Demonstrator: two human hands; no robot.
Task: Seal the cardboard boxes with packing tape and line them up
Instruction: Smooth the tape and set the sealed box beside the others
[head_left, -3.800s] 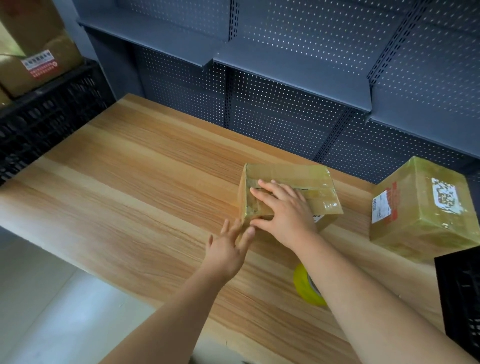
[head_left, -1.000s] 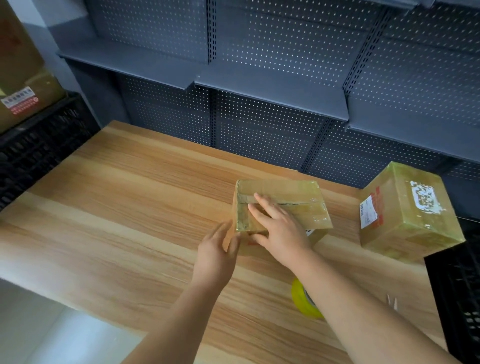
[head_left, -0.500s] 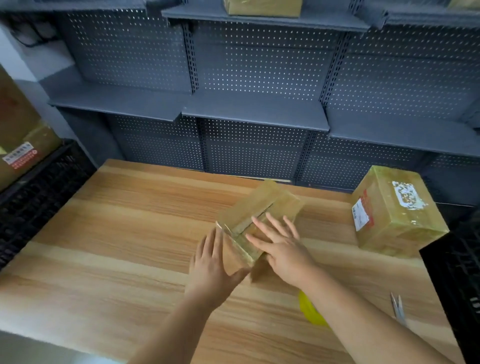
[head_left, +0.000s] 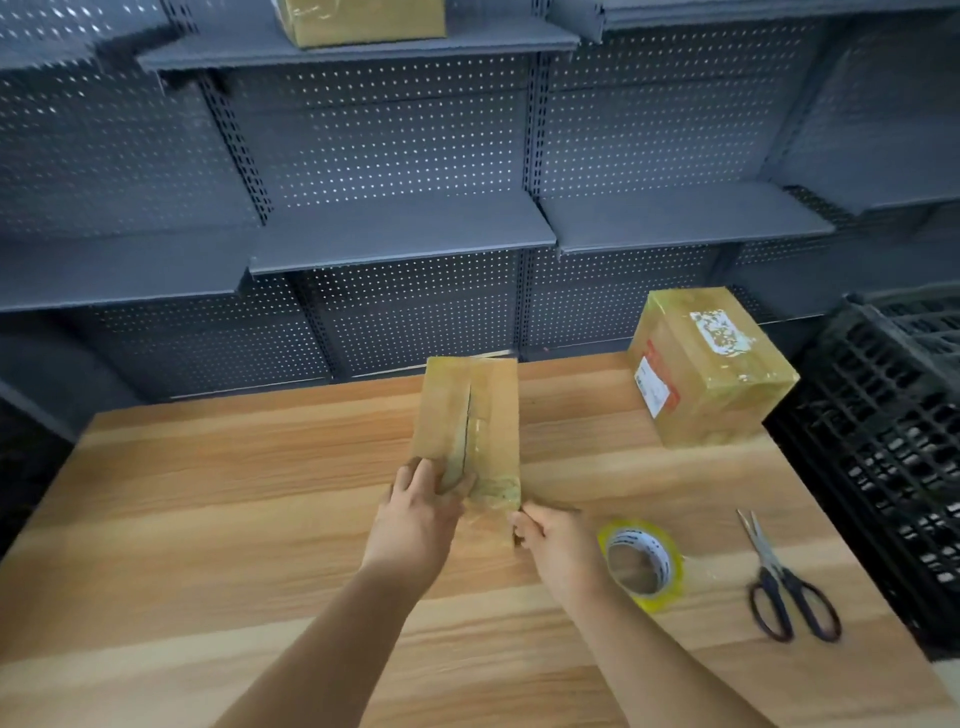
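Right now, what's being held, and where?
The small cardboard box, by its near end: left hand grips one corner, right hand pinches the other.

Cardboard boxes, three: the centre box (head_left: 496, 410) in mid-frame, the labelled box (head_left: 711, 374) at right of the counter (head_left: 260, 519), the top box (head_left: 363, 21) on a shelf (head_left: 467, 44) at the upper edge of the frame. Tape roll (head_left: 674, 574), one, yellow-rimmed, lower right; scissors (head_left: 766, 558), one pair, further right; black crate (head_left: 883, 441), one counted at the right edge, with dark shapes at the left edge too dim to tally. Hands, two: left hand (head_left: 415, 512) and right hand (head_left: 558, 540), both at the centre box; counter, one.
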